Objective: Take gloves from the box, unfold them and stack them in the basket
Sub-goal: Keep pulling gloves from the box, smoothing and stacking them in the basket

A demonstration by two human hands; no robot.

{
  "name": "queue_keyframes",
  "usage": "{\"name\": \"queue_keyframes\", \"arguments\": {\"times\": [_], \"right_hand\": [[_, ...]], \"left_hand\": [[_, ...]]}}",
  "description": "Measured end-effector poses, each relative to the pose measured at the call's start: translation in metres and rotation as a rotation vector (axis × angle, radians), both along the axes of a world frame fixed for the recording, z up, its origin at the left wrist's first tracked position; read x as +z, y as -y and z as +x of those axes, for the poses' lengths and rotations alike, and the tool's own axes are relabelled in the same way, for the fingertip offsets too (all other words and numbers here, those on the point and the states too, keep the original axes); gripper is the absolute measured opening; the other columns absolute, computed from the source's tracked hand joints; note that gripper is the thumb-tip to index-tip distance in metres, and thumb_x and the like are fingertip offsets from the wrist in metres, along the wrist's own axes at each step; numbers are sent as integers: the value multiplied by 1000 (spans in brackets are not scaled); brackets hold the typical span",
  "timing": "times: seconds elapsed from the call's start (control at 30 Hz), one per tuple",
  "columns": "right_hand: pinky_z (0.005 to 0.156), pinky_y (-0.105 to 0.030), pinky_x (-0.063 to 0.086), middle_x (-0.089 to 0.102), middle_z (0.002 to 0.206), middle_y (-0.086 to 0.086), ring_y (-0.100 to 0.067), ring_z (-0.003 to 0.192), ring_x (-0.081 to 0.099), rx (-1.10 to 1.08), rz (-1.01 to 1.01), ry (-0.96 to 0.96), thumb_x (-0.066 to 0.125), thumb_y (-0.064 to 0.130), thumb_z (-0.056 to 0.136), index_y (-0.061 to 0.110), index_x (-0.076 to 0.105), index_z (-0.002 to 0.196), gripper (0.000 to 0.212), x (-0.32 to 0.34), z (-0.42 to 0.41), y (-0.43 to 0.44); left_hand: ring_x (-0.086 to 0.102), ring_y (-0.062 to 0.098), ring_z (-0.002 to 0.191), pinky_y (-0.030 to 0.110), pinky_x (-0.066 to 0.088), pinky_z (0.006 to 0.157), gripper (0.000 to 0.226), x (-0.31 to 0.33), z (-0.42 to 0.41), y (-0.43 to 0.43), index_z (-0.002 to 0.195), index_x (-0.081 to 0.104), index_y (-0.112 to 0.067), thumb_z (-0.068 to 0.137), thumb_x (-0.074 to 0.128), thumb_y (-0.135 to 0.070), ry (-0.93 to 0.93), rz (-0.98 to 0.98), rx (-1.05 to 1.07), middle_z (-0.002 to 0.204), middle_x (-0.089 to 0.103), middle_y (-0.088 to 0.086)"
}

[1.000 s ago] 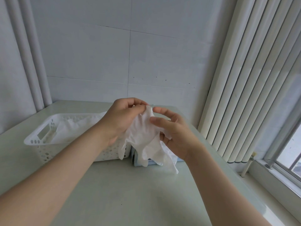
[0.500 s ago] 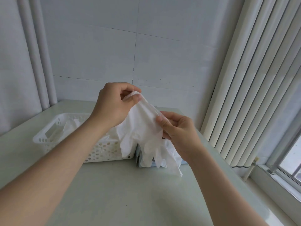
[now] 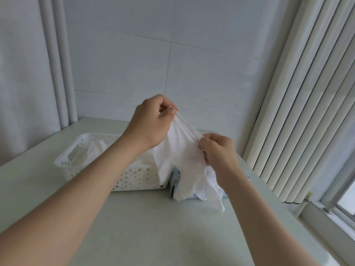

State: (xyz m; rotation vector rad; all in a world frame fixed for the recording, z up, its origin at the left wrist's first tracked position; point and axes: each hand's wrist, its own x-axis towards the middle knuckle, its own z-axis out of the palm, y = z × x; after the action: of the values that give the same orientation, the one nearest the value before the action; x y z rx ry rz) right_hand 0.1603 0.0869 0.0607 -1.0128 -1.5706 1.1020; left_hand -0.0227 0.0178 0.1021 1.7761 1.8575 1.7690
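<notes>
A: Pinching the cuff at both ends: the left hand (image 3: 151, 123) holds one corner of the glove (image 3: 180, 150) between thumb and forefinger, up high. The right hand (image 3: 219, 152) pinches the other corner, lower and to the right. The rest hangs below the grip.

B: What could go wrong?

A: The edge between the pinches looks taut. Pulled harder, I'd guess the thin film may tear or slip out of one pinch. Also, a loose white piece (image 3: 213, 191) trails under the right hand, down over the box (image 3: 174, 179). It may be a second glove, and a swing left toward the basket (image 3: 134, 178) could drag it along still folded.

B: And compared with half a second ago?

A: The left hand has risen and the hands have spread, so the slack cuff is now stretched. A second ago they nearly touched, with the glove bunched. Stacked gloves (image 3: 96, 150) lie in the basket, left of and below the grip.
</notes>
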Motion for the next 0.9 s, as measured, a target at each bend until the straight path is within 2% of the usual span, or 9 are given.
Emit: {"name": "queue_keyframes", "arguments": {"times": [0.07,0.17,0.33,0.5,0.6,0.67,0.77,0.83,0.9], "right_hand": [[47,-25,33,49,62,-6,-23,59,42,-115,33,17,50,1,79,7,61,71,15,5,-10,-4],[40,-22,39,65,65,-1,-20,55,56,-178,197,185,47,2,82,12,73,83,28,16,-27,-7],[54,-29,37,60,80,-3,-20,67,53,-271,438,557,42,3,84,15,66,87,26,23,-59,-13],[54,-30,37,60,86,-6,-27,70,55,-236,529,695,44,1,87,13,67,93,26,27,-89,-23],[64,-34,45,64,95,-10,-34,79,60,-150,620,808,46,-1,89,14,70,100,30,32,-110,-30],[65,-34,46,66,99,-9,-34,81,62,-56,686,854,46,0,89,16,72,104,34,33,-123,-35],[61,-31,41,66,104,-9,-33,84,63,54,724,873,45,3,93,20,71,113,37,28,-142,-39],[58,-31,39,66,112,-9,-33,90,64,79,731,898,47,0,95,20,67,124,40,22,-150,-41],[66,-33,42,64,120,-9,-33,98,64,83,731,933,50,-5,94,20,63,132,47,16,-153,-41]], "left_hand": [[63,8,93,24,48,74,16,0,3,1,106,67,-17,105,52,-22,42,-20,16,99,69,-7],[55,9,83,25,42,65,19,0,4,3,109,58,-9,106,42,-19,115,-31,84,97,61,-5],[48,11,76,29,36,59,17,6,-18,7,102,49,-6,104,36,-18,166,-89,223,93,55,0],[48,25,71,40,50,62,15,7,-45,13,106,42,-3,102,32,-14,47,-310,283,94,53,9],[49,30,70,34,39,55,19,-1,-70,15,114,40,-1,99,33,-10,-7,-460,337,101,57,19],[54,32,70,33,42,53,28,-8,-85,16,126,37,3,100,35,-8,-20,-567,386,102,59,22],[70,44,92,47,59,75,50,-17,-105,19,149,29,4,103,42,-9,-81,-708,498,103,62,24],[68,46,104,49,57,83,65,-23,-113,21,158,14,4,99,40,-4,-103,-790,531,107,61,25],[62,45,113,50,53,89,71,-27,-119,23,160,9,3,96,40,0,-145,-840,566,118,58,27]]}}
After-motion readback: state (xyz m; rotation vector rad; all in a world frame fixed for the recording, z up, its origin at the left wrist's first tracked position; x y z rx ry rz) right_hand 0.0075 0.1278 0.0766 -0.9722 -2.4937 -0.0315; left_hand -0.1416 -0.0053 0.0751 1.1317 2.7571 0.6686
